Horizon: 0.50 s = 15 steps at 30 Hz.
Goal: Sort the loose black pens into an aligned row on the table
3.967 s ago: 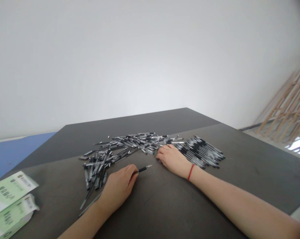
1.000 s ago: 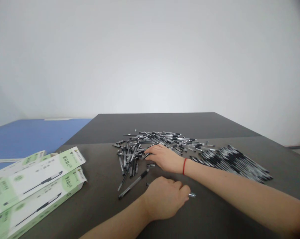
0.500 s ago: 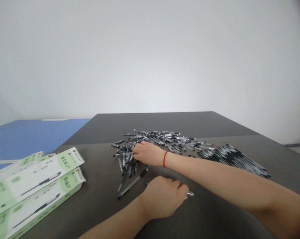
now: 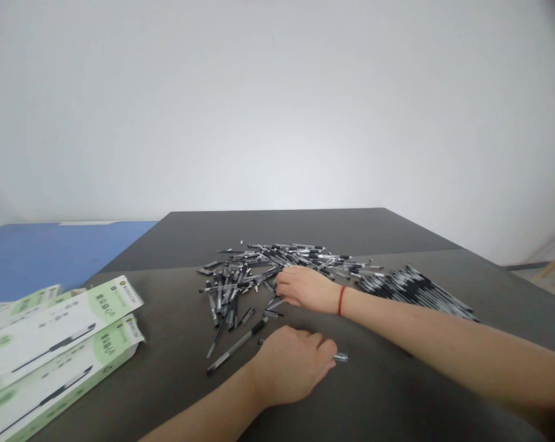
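A: What lies around the left grip (image 4: 298, 363)?
B: A lone pen (image 4: 237, 346) lies slantwise just to its left. Further left, well apart from it, are some green-and-white boxes (image 4: 61, 325), overlapping one another.
A: And the right grip (image 4: 307, 288)?
B: It's at the near edge of a loose pile of pens (image 4: 271, 258), which spreads ahead of it and to its left. A neater row of pens (image 4: 418, 291) lies to its right, with the forearm across the near side.
A: Are they holding anything?
B: The left one is closed around a pen (image 4: 341, 356); a clear end pokes out on its right. The right one has half-curled fingers, palm down, and I can't tell if it has hold of one.
A: What else is hard to see?
B: Most of the held pen is covered by the fingers, and the boxes run off beyond the left border.
A: And the surface?
B: A dark grey tabletop (image 4: 277, 228), a seam crossing it beyond both grips. Past that rises a plain pale wall (image 4: 277, 110); far left is a blue surface (image 4: 65, 252).
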{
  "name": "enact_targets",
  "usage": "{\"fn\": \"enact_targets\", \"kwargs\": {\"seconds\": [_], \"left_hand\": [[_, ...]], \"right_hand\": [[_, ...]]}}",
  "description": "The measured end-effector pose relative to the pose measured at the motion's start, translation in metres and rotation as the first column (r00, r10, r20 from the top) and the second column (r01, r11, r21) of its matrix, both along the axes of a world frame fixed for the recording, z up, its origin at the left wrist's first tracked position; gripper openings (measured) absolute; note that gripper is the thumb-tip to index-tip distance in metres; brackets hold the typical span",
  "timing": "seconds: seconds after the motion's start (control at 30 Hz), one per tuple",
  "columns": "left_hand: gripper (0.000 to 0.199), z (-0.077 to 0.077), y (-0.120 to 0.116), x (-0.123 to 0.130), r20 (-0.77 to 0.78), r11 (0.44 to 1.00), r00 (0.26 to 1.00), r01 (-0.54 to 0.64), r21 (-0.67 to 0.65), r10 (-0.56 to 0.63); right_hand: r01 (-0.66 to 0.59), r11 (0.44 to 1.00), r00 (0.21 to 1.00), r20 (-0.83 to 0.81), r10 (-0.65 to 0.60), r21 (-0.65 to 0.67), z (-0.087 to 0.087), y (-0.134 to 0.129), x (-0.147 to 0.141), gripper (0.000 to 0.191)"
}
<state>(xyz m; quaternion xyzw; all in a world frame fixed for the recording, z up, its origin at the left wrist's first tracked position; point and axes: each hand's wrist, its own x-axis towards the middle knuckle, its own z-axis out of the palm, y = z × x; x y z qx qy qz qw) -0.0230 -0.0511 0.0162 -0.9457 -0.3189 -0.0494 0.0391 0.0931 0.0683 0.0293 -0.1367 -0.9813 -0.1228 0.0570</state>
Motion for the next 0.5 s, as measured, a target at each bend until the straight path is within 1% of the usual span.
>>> {"fn": "enact_targets", "kwargs": {"seconds": [0.07,0.17,0.33,0.4,0.5], "left_hand": [[0.016,0.000,0.000,0.000,-0.001,1.000,1.000,-0.013,-0.004,0.013],[0.015,0.000,0.000,0.000,0.002,1.000,1.000,-0.021,-0.017,0.021],[0.014,0.001,0.001,0.000,-0.012,0.999,0.999,-0.032,-0.028,0.032],[0.016,0.001,0.002,0.000,-0.012,0.999,0.999,-0.042,-0.032,0.041],[0.017,0.000,0.003,-0.001,-0.012,0.998,0.999,-0.044,-0.042,0.043]], "right_hand": [[0.035,0.998,0.999,-0.024,-0.036,-0.049,-0.003,0.000,0.005,0.017],[0.061,0.995,0.997,-0.041,-0.065,-0.084,-0.007,0.000,0.004,0.021],[0.072,0.992,0.997,-0.022,-0.075,-0.104,-0.010,-0.003,-0.005,0.016],[0.093,0.990,0.995,-0.035,-0.097,-0.111,-0.010,-0.004,-0.005,0.013],[0.144,0.977,0.986,-0.065,-0.156,-0.159,-0.010,-0.006,-0.002,0.006]]}}
